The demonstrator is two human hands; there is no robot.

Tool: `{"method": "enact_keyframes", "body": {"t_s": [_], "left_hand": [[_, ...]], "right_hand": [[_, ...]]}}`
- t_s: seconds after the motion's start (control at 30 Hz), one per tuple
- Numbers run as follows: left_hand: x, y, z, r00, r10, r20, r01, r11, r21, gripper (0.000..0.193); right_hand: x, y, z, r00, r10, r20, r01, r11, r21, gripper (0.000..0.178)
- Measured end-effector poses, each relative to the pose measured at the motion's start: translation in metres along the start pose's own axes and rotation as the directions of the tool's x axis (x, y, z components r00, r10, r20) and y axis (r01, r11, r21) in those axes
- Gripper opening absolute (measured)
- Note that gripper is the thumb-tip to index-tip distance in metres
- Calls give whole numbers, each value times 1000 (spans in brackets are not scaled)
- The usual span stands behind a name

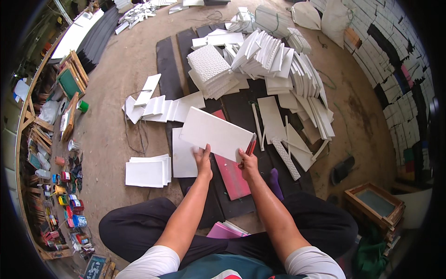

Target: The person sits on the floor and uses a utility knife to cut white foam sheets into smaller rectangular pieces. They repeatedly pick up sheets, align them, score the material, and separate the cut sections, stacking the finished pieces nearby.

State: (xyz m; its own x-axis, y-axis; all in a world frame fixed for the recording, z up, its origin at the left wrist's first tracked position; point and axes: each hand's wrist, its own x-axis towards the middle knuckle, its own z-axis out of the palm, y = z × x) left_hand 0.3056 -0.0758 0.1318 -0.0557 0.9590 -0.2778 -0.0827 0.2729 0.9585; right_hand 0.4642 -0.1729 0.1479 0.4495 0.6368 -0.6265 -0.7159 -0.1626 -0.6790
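Observation:
A white rectangular foam sheet [217, 134] is held tilted between both hands above the dark mat. My left hand [203, 162] grips its lower left edge, thumb up on the face. At the lower right corner, my right hand [248, 163] pinches the sheet and also holds a slim red-and-black tool [251, 145] that looks like a utility knife. Below lies a pink-red board [233, 179], partly covered by the held sheet. Another white sheet [183, 162] rests flat under my left hand's side.
A neat stack of white sheets [147, 171] sits at left. Beyond are piles of white sheets [265, 56] and textured white blocks [209, 63]. Paint cans [76, 204] line the left side. A wooden frame [374, 202] and a dark slipper [342, 170] lie at right.

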Motion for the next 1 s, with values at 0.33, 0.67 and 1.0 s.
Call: {"method": "enact_keyframes", "body": {"t_s": [0.33,0.67,1.0], "left_hand": [[1,55,-8,955,156,253,-102,972,-214,50],[-31,56,2,937,278,212,-280,960,-20,32],[-11,31,-5,964,228,138,-230,973,2,64]], "right_hand": [[8,-15,3,865,-481,-145,445,867,-224,36],[-22,-10,41,815,-571,98,490,590,-642,33],[-19,-2,49,791,-612,-16,385,518,-764,36]]}}
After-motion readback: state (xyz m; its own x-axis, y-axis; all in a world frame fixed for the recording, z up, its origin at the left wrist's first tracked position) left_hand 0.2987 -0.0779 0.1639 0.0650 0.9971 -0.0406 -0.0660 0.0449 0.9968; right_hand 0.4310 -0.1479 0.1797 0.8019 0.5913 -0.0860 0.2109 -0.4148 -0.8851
